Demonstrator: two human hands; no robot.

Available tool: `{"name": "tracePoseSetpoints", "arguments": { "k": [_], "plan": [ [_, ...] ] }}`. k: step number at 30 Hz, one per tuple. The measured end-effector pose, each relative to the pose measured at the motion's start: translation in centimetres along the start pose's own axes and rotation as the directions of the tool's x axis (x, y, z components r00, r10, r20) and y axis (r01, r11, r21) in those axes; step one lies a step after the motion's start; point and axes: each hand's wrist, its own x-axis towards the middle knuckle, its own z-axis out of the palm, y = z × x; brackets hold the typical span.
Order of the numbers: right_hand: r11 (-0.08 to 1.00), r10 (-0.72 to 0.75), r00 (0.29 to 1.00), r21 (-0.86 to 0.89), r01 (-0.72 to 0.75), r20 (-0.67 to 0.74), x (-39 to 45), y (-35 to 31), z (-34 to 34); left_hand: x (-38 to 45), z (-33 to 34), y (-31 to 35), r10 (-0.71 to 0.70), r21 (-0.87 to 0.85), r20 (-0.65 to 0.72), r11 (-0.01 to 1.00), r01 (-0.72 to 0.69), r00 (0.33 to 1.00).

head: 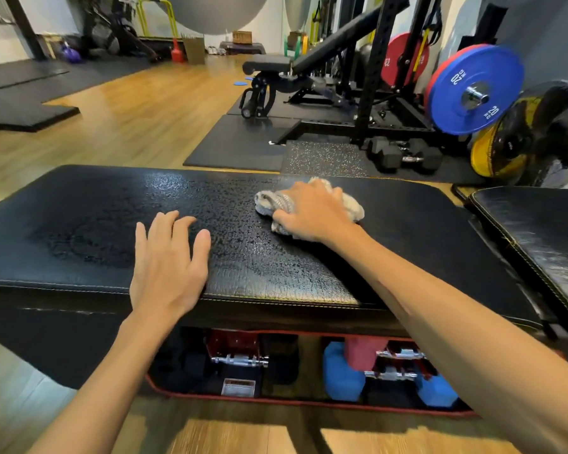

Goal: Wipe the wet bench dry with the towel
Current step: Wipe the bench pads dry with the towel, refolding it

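I see my right hand [312,213] pressed down on the crumpled grey cloth towel [351,204], fingers curled around it, bunches of cloth showing past the fingers and thumb. It sits on the black padded leather bench [79,208], toward the far edge and right of centre, on a stretch beaded with water. My left hand [168,263] lies flat at the near edge, fingers spread, holding nothing.

towel [312,204] on bench [79,224], right of centre, under right hand [312,211]; left hand [168,263] flat near front edge; dumbbells [404,155] behind.
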Motion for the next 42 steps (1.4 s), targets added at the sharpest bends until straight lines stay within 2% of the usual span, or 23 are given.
{"name": "tracePoseSetpoints", "arguments": {
  "k": [11, 13, 14, 15, 16, 17, 19, 20, 21, 22, 24, 25, 27, 29, 30, 31, 33, 35, 36, 37, 38, 40, 42],
  "plan": [
    [0.964, -0.213, 0.977, 0.167, 0.207, 0.017, -14.8, -2.4, -2.5, 0.1, 0.0, -0.2, -0.006, 0.125, 0.051, 0.992, 0.000, 0.999],
    [0.923, -0.229, 0.973, 0.327, 0.205, 0.036, -15.7, -2.2, -3.5, 0.2, -0.2, -0.1, -0.012, 0.117, 0.055, 0.993, 0.005, 0.998],
    [0.862, -0.221, 0.974, 0.476, 0.174, 0.044, -15.9, -2.1, -4.4, 0.1, -0.2, 0.0, -0.011, 0.113, 0.054, 0.994, 0.005, 0.999],
    [0.735, -0.193, 0.980, 0.668, 0.115, 0.043, -15.8, -1.9, -5.4, 0.2, -0.2, 0.0, -0.010, 0.110, 0.050, 0.994, 0.004, 0.999],
    [0.550, -0.117, 0.991, 0.835, 0.015, 0.059, -15.6, -1.6, -6.5, 0.1, -0.2, 0.0, -0.009, 0.108, 0.045, 0.994, 0.004, 0.999],
    [0.302, -0.028, 0.995, 0.949, -0.087, 0.100, -15.2, -1.1, -7.6, 0.1, -0.2, 0.0, -0.007, 0.103, 0.038, 0.995, 0.003, 0.999],
    [-0.276, -0.026, 0.989, 0.950, -0.147, 0.146, -13.7, 0.4, -9.1, 0.1, -0.1, -0.1, -0.004, 0.092, 0.026, 0.996, 0.002, 1.000],
    [-0.457, -0.026, 0.988, 0.877, -0.146, 0.151, -12.7, 1.2, -9.4, 0.1, -0.1, -0.1, -0.006, 0.084, 0.023, 0.996, 0.004, 1.000],
    [-0.535, 0.004, 0.984, 0.832, -0.147, 0.176, -11.7, 1.7, -9.5, 0.1, -0.1, -0.1, -0.005, 0.076, 0.021, 0.997, 0.004, 1.000],
    [-0.538, 0.054, 0.978, 0.831, -0.140, 0.200, -10.8, 2.3, -9.3, 0.1, -0.1, -0.2, -0.002, 0.067, 0.020, 0.998, 0.001, 1.000],
    [-0.461, 0.232, 0.946, 0.882, -0.098, 0.226, -9.4, 3.5, -8.6, 0.2, -0.2, -0.3, 0.006, 0.045, 0.020, 0.999, -0.007, 1.000],
    [-0.420, 0.365, 0.903, 0.906, -0.060, 0.228, -9.2, 4.2, -8.3, 0.1, -0.2, -0.4, 0.010, 0.034, 0.018, 0.999, -0.011, 1.000],
    [-0.314, 0.649, 0.725, 0.949, -0.020, 0.230, -9.6, 5.6, -8.4, 0.1, -0.1, -0.5, 0.010, 0.021, 0.000, 1.000, -0.010, 1.000],
    [-0.098, 0.810, 0.579, 0.995, -0.017, 0.090, -9.7, 6.4, -8.9, 0.1, 0.0, -0.5, 0.006, 0.022, -0.008, 1.000, -0.006, 1.000],
    [0.033, 0.822, 0.569, 0.999, -0.009, -0.021, -9.4, 6.5, -9.2, 0.1, 0.0, -0.5, 0.006, 0.024, -0.007, 1.000, -0.006, 1.000],
    [0.154, 0.795, 0.592, 0.988, 0.015, -0.133, -9.1, 5.9, -9.6, 0.2, 0.1, -0.6, 0.006, 0.026, -0.004, 1.000, -0.006, 1.000],
    [0.382, 0.632, 0.702, 0.920, 0.085, -0.327, -8.2, 4.2, -10.5, 0.1, 0.2, -0.6, 0.006, 0.025, 0.002, 1.000, -0.007, 1.000],
    [0.665, 0.319, 0.875, 0.744, 0.067, -0.364, -6.6, 2.8, -10.3, 0.1, 0.1, -0.6, 0.009, 0.015, -0.001, 1.000, -0.009, 1.000],
    [0.800, 0.147, 0.953, 0.599, 0.042, -0.264, -6.0, 2.3, -9.8, 0.1, 0.0, -0.6, 0.008, 0.004, -0.004, 1.000, -0.008, 1.000],
    [0.910, 0.022, 0.994, 0.413, 0.023, -0.103, -5.4, 1.9, -8.9, 0.0, -0.1, -0.5, 0.007, -0.006, -0.007, 1.000, -0.008, 1.000],
    [0.972, -0.031, 0.998, 0.233, 0.017, 0.056, -5.2, 1.7, -7.8, 0.0, -0.1, -0.4, 0.008, -0.017, -0.013, 1.000, -0.008, 1.000],
    [0.999, -0.031, 0.970, 0.026, 0.026, 0.242, -6.1, 1.5, -4.9, 0.0, -0.2, -0.2, 0.009, -0.047, -0.023, 0.999, -0.010, 1.000],
    [1.000, -0.025, 0.976, 0.005, 0.025, 0.216, -7.8, 1.5, -2.3, -0.1, -0.2, -0.3, 0.003, -0.068, -0.034, 0.998, -0.005, 0.999]
  ]
}}
